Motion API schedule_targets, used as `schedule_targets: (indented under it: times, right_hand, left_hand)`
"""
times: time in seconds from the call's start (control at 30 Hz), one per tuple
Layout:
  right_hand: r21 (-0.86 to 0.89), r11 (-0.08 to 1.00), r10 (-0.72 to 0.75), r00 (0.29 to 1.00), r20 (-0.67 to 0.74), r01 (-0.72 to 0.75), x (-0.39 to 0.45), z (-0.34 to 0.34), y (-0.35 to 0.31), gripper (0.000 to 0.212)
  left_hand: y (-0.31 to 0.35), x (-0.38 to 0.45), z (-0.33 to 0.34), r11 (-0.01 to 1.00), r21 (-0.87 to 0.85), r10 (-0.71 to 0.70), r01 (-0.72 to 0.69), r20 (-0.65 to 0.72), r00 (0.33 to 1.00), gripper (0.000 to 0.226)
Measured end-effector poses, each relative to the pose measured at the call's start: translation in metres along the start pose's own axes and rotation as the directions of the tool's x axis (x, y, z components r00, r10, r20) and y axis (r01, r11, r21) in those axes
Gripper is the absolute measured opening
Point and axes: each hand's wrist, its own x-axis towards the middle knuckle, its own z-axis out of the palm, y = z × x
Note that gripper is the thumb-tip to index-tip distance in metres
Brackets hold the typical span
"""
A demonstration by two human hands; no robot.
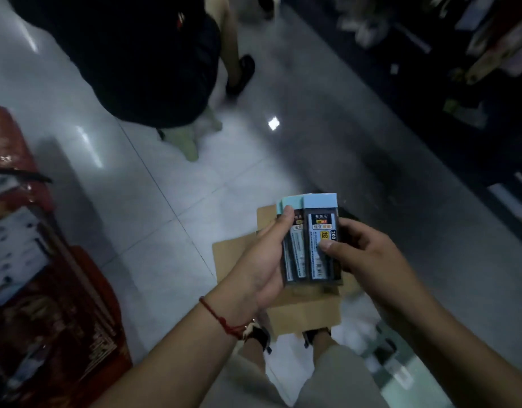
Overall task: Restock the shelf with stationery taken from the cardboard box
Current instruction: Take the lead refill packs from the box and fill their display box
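Observation:
Both my hands hold a small stack of pencil lead boxes [315, 231], dark cases with pale blue caps and printed labels. My left hand [262, 260] grips the stack from the left, thumb over the top edge. My right hand [362, 251] holds the right side, thumb pressed on the front box's label. Below them on the floor lies the cardboard box [307, 307], its flaps spread, mostly hidden by my hands. The shelf [489, 69] runs dark and blurred along the upper right.
Another person in dark clothes [136, 54] stands on the tiled floor ahead, their feet near the centre. Red packaged goods [48, 290] are stacked at the left. My own feet [315, 334] stand just behind the cardboard box.

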Motion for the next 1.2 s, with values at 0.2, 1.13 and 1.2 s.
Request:
schedule_targets:
  times: [0.2,1.13,1.2]
  right_hand:
    - [0.129,0.984,-0.122,0.992,-0.030,0.124,-0.073,0.005,-0.064,0.031]
    - [0.053,0.250,-0.019,-0.050,0.999,0.967,-0.359,0.181,0.002,0.027]
    - [0.156,0.243,0.023,-0.167,0.986,0.957,-0.405,0.211,0.022,0.028]
  left_hand:
    - [0.045,-0.115,0.014,0.967,0.097,0.238,-0.237,0.004,0.971,0.050]
    - [-0.359,-0.491,-0.001,0.624,0.708,0.767,0.332,-0.636,-0.085,0.037]
    - [-0.400,-0.529,-0.002,0.671,0.655,0.730,0.348,-0.666,-0.154,0.032]
